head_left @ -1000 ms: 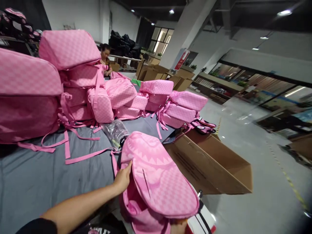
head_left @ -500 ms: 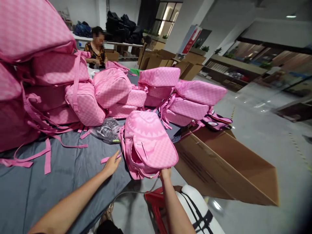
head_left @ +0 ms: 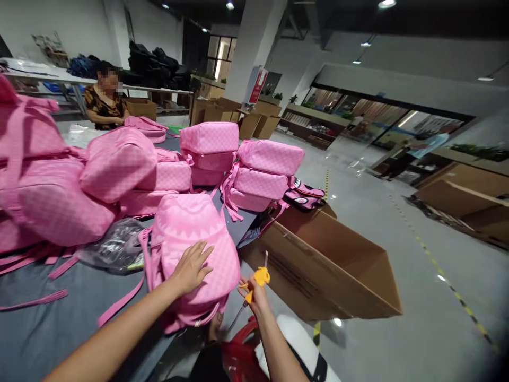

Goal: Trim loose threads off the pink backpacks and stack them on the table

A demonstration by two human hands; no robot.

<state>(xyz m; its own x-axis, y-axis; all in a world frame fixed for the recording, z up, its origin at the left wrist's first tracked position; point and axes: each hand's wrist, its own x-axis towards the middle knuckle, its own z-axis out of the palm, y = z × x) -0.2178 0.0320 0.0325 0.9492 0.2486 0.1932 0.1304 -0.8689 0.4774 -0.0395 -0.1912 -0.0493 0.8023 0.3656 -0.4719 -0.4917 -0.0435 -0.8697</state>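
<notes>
The pink checked backpack [head_left: 199,239] lies on the grey cloth-covered table in front of me, with a pale zigzag print on its upper face. My left hand [head_left: 191,268] rests on its front with fingers spread. Just right of the backpack, my right hand [head_left: 256,294] is closed around an orange hand tool [head_left: 261,277] with a thin pale tip pointing up. A dark cord or hose [head_left: 237,317] trails below that hand. A clear plastic bag [head_left: 115,246] sits left of the backpack, and loose pink straps [head_left: 123,302] hang over the cloth.
Stacked pink backpacks [head_left: 262,175] fill the table's left and far side. An open cardboard box [head_left: 318,286] stands to the right, above a red stool [head_left: 240,361] and a white padded item [head_left: 294,339]. Another person [head_left: 105,101] sits beyond the table.
My left hand has moved from the table strap onto the backpack's front. My right hand has come out from the backpack's lower edge, showing the orange tool. The view has turned right.
</notes>
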